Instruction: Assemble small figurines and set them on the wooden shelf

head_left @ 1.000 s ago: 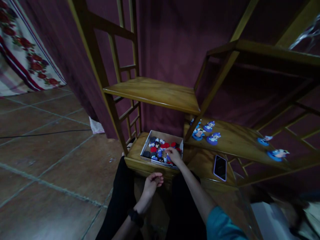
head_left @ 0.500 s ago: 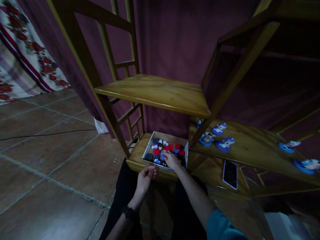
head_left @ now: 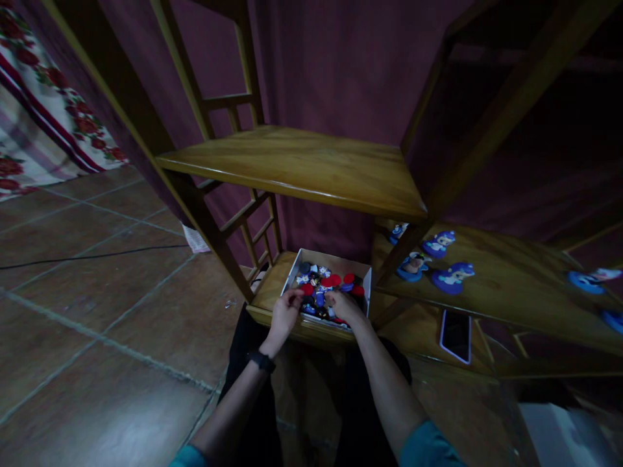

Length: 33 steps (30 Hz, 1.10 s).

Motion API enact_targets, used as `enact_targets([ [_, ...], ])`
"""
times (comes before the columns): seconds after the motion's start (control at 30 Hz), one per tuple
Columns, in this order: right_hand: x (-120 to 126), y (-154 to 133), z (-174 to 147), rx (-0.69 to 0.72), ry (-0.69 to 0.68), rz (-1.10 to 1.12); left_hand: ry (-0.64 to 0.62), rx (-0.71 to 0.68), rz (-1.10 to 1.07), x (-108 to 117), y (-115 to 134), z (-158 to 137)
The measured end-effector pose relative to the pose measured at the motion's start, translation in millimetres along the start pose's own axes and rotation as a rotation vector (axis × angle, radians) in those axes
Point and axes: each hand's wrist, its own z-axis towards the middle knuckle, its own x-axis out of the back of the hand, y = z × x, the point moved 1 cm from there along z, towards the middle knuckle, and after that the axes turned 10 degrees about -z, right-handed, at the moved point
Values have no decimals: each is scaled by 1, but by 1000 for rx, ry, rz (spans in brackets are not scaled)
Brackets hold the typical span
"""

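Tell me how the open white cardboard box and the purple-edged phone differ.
The open white cardboard box has raised walls, while the purple-edged phone is a flat slab. The box looks larger than the phone. The box holds small colourful figures; the phone lies with its screen dark. Both rest on the brown wooden shelving.

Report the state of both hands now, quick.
Left hand: fingers partly curled at the box's near-left side; cannot tell if holding anything.
Right hand: fingers bent over the figurines; any grip cannot be told.
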Motion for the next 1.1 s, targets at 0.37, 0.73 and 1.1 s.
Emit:
enact_targets([
  [0.37, -4, 0, 2, -53, -37, -76, -65, -100, 223, -15, -2, 35],
  [0.73, -7, 2, -2, -27, -124, 61, -122, -106, 274, -4, -13, 12],
  [1.1, -5, 10, 15, -85, 211, 143, -278, 25, 351, -5, -11, 19],
])
